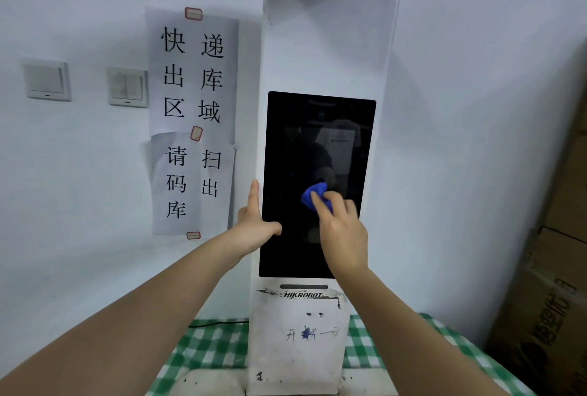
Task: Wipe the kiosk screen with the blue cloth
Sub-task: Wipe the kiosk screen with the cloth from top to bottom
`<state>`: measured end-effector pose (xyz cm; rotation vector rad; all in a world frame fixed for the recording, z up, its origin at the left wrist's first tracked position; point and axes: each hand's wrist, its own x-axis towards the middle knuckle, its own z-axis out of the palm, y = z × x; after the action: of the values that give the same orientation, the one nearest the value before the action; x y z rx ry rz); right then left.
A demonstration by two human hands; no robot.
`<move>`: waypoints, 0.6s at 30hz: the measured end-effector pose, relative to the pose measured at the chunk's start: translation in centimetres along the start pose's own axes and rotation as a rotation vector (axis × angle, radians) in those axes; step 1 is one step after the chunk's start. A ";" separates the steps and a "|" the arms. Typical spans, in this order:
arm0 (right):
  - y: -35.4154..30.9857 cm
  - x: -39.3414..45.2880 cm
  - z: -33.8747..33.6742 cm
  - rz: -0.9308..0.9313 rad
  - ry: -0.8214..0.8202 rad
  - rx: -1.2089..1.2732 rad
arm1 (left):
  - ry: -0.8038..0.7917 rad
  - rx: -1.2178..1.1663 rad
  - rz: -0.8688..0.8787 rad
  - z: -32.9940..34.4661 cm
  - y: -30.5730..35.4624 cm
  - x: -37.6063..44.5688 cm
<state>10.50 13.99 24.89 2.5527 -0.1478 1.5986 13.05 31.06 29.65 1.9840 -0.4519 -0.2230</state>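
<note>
Pinching the soft, limp blue cloth (pixel 313 194) bunched under my right hand (pixel 341 230) against the slick, fragile kiosk screen (pixel 295 147), lower middle, I judge light pressure suffices, while my open left hand (pixel 255 224) braces the bezel.

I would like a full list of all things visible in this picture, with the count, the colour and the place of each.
kiosk: one, white, upright in the centre on the table
kiosk screen: one, black, on the kiosk front
blue cloth: one, bunched, pressed on the screen
paper signs: two, white with black characters, taped to the wall left of the kiosk
wall switches: two, white, far left on the wall
tablecloth: one, green and white checked, under the kiosk
cardboard boxes: brown, at right; number unclear
left hand: one, open, on the screen's left edge
right hand: one, holding the cloth
</note>
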 end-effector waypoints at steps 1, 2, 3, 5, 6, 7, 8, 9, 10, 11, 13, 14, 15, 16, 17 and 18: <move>-0.1 -0.4 0.0 -0.068 -0.032 -0.004 | 0.002 -0.002 0.000 0.0 0.0 0.0; 0.0 -0.6 -0.1 -0.136 -0.058 -0.014 | -0.001 -0.004 -0.001 0.0 0.0 0.1; 0.2 -0.6 -0.3 -0.185 -0.073 -0.022 | -0.004 -0.007 -0.004 0.0 -0.1 0.0; 0.6 0.1 -0.9 -0.166 -0.052 -0.022 | -0.016 -0.004 -0.007 0.0 -0.1 -0.1; 0.8 0.7 -1.1 -0.101 -0.016 -0.016 | -0.023 -0.002 -0.005 0.0 0.0 -0.1; 0.8 1.5 -1.2 -0.020 0.028 -0.007 | -0.028 0.001 -0.001 -0.1 0.0 -0.2; 0.8 2.1 -1.2 0.054 0.066 0.000 | -0.033 0.000 0.003 -0.1 0.1 -0.1; 0.5 2.5 -1.2 0.100 0.086 0.003 | -0.036 -0.001 0.005 -0.1 0.1 -0.1; 0.2 2.6 -1.0 0.113 0.089 0.002 | -0.035 -0.004 0.003 -0.1 0.0 -0.1; -0.2 2.5 -0.8 0.098 0.082 -0.002 | -0.031 -0.008 0.002 -0.1 0.0 -0.1; -0.9 1.7 -0.4 0.009 0.037 -0.004 | -0.020 -0.015 0.002 -0.1 -0.1 0.0; -1.1 1.2 -0.3 -0.066 -0.004 -0.008 | -0.014 -0.016 0.002 -0.1 -0.1 0.0; -1.1 0.7 -0.2 -0.153 -0.048 -0.022 | -0.009 -0.014 0.001 -0.1 -0.2 0.1; -1.0 0.4 -0.2 -0.236 -0.090 -0.044 | -0.007 -0.013 -0.003 0.0 -0.1 0.1; -0.9 0.3 -0.3 -0.289 -0.117 -0.062 | -0.009 -0.011 -0.006 0.0 -0.1 0.0; -0.7 0.4 -0.5 -0.298 -0.119 -0.066 | -0.012 -0.010 -0.008 0.0 -0.1 0.0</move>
<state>10.34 14.73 25.45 2.4783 0.1590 1.3133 13.03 31.10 29.57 1.9758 -0.4499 -0.2413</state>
